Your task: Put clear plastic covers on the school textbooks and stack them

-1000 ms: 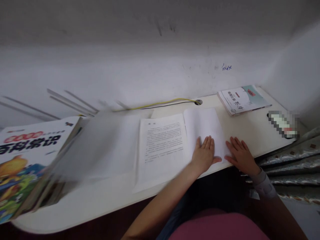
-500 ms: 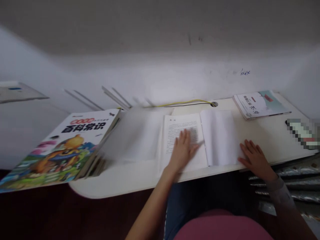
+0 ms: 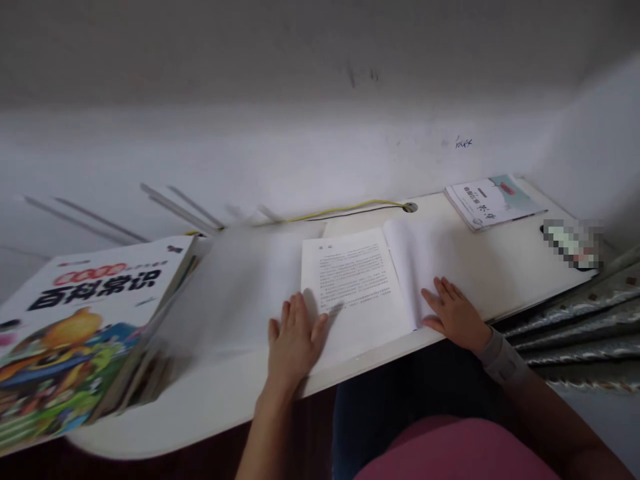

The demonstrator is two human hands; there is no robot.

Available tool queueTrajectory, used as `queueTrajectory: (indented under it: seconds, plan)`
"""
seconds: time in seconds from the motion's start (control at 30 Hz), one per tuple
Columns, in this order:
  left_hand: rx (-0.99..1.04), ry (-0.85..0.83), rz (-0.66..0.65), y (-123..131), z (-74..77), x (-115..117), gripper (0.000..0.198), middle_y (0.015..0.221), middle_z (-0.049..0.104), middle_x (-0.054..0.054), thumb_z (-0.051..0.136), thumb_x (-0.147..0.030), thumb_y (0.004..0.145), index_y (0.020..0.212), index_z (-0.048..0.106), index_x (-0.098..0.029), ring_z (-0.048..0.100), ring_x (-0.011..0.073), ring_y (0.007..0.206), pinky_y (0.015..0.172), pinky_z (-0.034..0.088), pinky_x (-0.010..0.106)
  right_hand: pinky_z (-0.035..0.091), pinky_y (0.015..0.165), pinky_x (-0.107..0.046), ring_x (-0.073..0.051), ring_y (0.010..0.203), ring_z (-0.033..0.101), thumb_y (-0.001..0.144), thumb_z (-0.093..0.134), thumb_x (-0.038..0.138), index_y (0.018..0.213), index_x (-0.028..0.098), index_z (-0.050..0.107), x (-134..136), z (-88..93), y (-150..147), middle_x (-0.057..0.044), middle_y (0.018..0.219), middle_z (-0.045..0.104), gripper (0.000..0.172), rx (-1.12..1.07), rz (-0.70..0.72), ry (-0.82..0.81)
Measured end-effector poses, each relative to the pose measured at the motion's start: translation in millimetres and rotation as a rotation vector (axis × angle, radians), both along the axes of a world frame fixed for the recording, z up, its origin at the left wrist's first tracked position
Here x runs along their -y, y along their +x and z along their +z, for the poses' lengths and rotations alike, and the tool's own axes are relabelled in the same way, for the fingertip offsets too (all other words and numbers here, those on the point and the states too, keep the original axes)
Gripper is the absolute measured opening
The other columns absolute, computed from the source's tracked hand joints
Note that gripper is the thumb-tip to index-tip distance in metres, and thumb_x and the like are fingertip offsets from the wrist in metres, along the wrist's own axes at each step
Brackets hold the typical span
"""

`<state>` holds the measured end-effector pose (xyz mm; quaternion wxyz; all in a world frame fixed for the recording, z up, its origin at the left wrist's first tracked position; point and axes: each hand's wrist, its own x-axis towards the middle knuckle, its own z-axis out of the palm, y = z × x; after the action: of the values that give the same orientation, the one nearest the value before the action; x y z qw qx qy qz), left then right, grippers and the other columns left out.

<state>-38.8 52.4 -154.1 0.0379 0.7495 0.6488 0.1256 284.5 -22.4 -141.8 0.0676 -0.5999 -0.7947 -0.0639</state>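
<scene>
An open book lies on the desk, its printed page facing up. A pale, translucent sheet spreads out from the book's left side, and a curved white leaf or sheet extends on its right. My left hand rests with fingers apart at the page's lower left edge, over the pale sheet. On the other side, my right hand is open, its fingers spread at the outer part of the white leaf. Neither hand grips anything. Whether the pale sheet is joined to the book I cannot tell.
A stack of books with a colourful cover stands at the left. At the back right lies another book, near a pixelated phone-like object. A yellow cable runs along the wall to a hole in the white desk.
My left hand has slid left off the printed text to the page's edge. The right hand has moved left onto the white leaf. The camera view has shifted, too.
</scene>
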Motion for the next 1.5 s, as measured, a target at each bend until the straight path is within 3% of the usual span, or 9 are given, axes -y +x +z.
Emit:
queueTrajectory:
  seconds: [0.4,0.57,0.7,0.87,1.5]
  plan:
    - [0.012,0.040,-0.002,-3,-6.6,-1,0.080,0.143,0.032,0.028,0.014,-0.056,0.090,0.142,0.018,0.005,0.024,0.0346,0.137,0.107,0.020,0.058,0.028,0.106,-0.048,-0.030,0.130,0.038,0.088,0.045,0.050,0.133,0.017,0.047,0,6.7,20,-0.021,0.138,0.044,0.056,0.073,0.017,-0.013]
    - [-0.008,0.041,-0.006,-3,-7.6,-1,0.077,0.144,0.032,0.026,0.018,-0.054,0.090,0.143,0.017,0.002,0.023,0.0343,0.137,0.107,0.020,0.058,0.025,0.109,-0.047,-0.030,0.131,0.037,0.090,0.043,0.050,0.130,0.009,0.049,0,12.7,7,-0.022,0.138,0.044,0.058,0.035,0.030,0.011]
    - [-0.001,0.034,0.000,-4,-7.5,-1,0.079,0.143,0.033,0.026,0.019,-0.056,0.089,0.144,0.016,0.001,0.023,0.0340,0.137,0.107,0.020,0.057,0.027,0.108,-0.046,-0.030,0.129,0.039,0.088,0.045,0.052,0.132,0.008,0.047,1,8.1,-6,-0.023,0.137,0.044,0.063,-0.017,0.039,0.024]
    - [0.010,0.023,0.001,-5,-8.4,-2,0.080,0.144,0.032,0.026,0.015,-0.057,0.089,0.143,0.016,0.002,0.022,0.0338,0.138,0.108,0.019,0.056,0.028,0.107,-0.046,-0.031,0.130,0.038,0.087,0.047,0.051,0.131,0.008,0.049,3,0.1,0,-0.024,0.138,0.043,0.062,-0.038,0.013,0.025]
    - [0.029,-0.021,0.021,-3,-5.1,-3,0.076,0.144,0.032,0.027,0.018,-0.052,0.090,0.141,0.019,0.004,0.022,0.0340,0.137,0.107,0.019,0.057,0.028,0.106,-0.046,-0.034,0.125,0.043,0.085,0.046,0.057,0.130,0.005,0.049,8,-0.1,6,-0.027,0.134,0.046,0.069,0.038,-0.037,0.046]
